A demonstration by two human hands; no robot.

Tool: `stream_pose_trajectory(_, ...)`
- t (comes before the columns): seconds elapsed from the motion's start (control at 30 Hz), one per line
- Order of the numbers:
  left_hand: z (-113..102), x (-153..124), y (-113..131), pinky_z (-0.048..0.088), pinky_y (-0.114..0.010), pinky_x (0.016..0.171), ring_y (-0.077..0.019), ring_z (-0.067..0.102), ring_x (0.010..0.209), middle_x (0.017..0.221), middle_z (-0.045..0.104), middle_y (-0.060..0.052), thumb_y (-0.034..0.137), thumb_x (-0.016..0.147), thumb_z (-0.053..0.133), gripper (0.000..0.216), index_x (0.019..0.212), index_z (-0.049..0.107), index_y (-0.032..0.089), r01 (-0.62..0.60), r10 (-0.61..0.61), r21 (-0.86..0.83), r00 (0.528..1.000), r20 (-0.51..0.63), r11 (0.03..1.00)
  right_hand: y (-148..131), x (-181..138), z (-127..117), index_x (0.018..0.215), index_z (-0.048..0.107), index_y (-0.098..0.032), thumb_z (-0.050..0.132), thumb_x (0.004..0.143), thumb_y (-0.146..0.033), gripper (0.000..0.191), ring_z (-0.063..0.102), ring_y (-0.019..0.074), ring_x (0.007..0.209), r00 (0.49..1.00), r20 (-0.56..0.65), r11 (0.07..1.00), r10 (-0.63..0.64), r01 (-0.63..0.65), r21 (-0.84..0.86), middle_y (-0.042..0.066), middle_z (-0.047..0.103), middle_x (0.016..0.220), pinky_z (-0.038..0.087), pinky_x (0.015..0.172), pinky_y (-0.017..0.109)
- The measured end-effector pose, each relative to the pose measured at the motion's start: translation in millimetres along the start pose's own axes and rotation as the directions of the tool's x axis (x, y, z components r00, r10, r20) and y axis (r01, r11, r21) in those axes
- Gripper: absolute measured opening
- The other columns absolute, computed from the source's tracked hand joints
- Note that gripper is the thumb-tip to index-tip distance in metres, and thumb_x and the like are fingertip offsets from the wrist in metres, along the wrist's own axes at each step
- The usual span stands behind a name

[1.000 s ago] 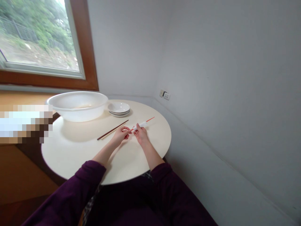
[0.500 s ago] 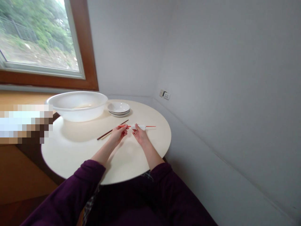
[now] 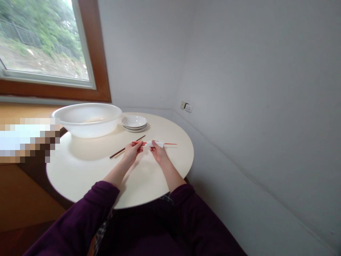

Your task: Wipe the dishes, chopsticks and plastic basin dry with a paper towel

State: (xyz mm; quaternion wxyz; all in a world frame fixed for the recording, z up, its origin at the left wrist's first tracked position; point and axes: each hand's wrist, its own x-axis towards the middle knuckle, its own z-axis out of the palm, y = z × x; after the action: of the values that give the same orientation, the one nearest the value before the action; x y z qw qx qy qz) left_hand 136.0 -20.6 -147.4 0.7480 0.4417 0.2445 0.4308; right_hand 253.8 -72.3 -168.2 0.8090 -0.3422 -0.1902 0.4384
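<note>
My left hand pinches one end of a red chopstick, which points to the right above the table. Around the stick's middle is a white tissue, pressed between the thumb and fingers of my right hand. The bare red tip sticks out beyond the tissue. Just behind my left hand, a dark brown chopstick lies slantwise on the tabletop, with a thin pale stick beside it partly hidden by that hand.
The round cream table stands by the wall. A large translucent white basin sits at its back left. Near the basin is a stack of small white dishes. A wall socket is behind, and a window is at upper left.
The tissue and my right hand have shifted slightly left along the red chopstick. My left hand keeps its pinch, almost in the same place.
</note>
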Motion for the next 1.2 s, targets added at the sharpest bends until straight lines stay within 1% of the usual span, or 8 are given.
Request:
stream_pose_trajectory(0.17, 0.7, -1.3, 0.6, 0.039, -0.019, 0.044, -0.0038, 0.047, 0.041, 0.059, 0.062, -0.003, 0.027, 0.058, 0.075, 0.025, 0.065, 0.061, 0.008, -0.026, 0.027, 0.028, 0.999, -0.046, 0.999, 1.1, 0.6, -0.4, 0.073, 0.057, -0.017, 0.074, 0.06, -0.016, 0.022, 0.059, 0.0088, 0.057, 1.0, -0.017, 1.0, 0.001, -0.001, -0.001, -0.004, 0.065, 0.062, 0.042, 0.051, 0.019)
stream_pose_trajectory(0.47, -1.3, -0.3, 0.6, 0.029, -0.019, 0.038, -0.0034, 0.04, 0.037, 0.046, 0.051, 0.003, 0.039, 0.057, 0.075, 0.035, 0.058, 0.053, 0.012, -0.073, 0.082, 0.078, 0.99, -0.116, 0.994, 0.8, -2.0, 1.7, 0.073, 0.058, -0.017, 0.075, 0.06, -0.015, 0.021, 0.061, 0.0102, 0.06, 1.0, -0.019, 1.0, -0.001, 0.001, -0.008, -0.002, 0.066, 0.065, 0.043, 0.052, 0.019)
stream_pose_trajectory(0.77, -2.4, 2.3, 3.0, 0.025, -0.018, 0.037, -0.0029, 0.035, 0.036, 0.044, 0.045, 0.006, 0.034, 0.063, 0.07, 0.03, 0.056, 0.048, 0.014, -0.12, 0.129, 0.052, 0.962, -0.24, 0.991, 2.3, -0.3, -0.4, 0.073, 0.059, -0.016, 0.076, 0.06, -0.014, 0.022, 0.062, 0.0104, 0.06, 1.0, -0.022, 1.0, -0.004, 0.003, -0.012, -0.001, 0.067, 0.066, 0.045, 0.052, 0.019)
stream_pose_trajectory(0.97, -4.9, 5.3, 4.5, 0.024, -0.018, 0.038, -0.0027, 0.034, 0.036, 0.046, 0.045, 0.006, 0.033, 0.065, 0.068, 0.03, 0.055, 0.047, 0.015, -0.154, 0.16, 0.043, 0.943, -0.291, 0.987, 2.9, 1.9, -1.7, 0.072, 0.059, -0.017, 0.077, 0.059, -0.013, 0.022, 0.062, 0.0115, 0.061, 0.999, -0.04, 1.0, -0.003, 0.002, -0.013, 0.0, 0.068, 0.067, 0.047, 0.051, 0.02)
stream_pose_trajectory(1.2, -12.3, 11.2, 11.0, 0.026, -0.018, 0.039, -0.0034, 0.035, 0.037, 0.045, 0.044, 0.007, 0.032, 0.067, 0.067, 0.03, 0.055, 0.044, 0.017, -0.2, 0.202, 0.045, 0.904, -0.377, 0.979, 2.6, 3.0, -2.5, 0.07, 0.059, -0.017, 0.076, 0.06, -0.011, 0.021, 0.061, 0.0108, 0.06, 0.998, -0.058, 1.0, -0.009, 0.008, -0.009, -0.002, 0.067, 0.065, 0.046, 0.051, 0.02)
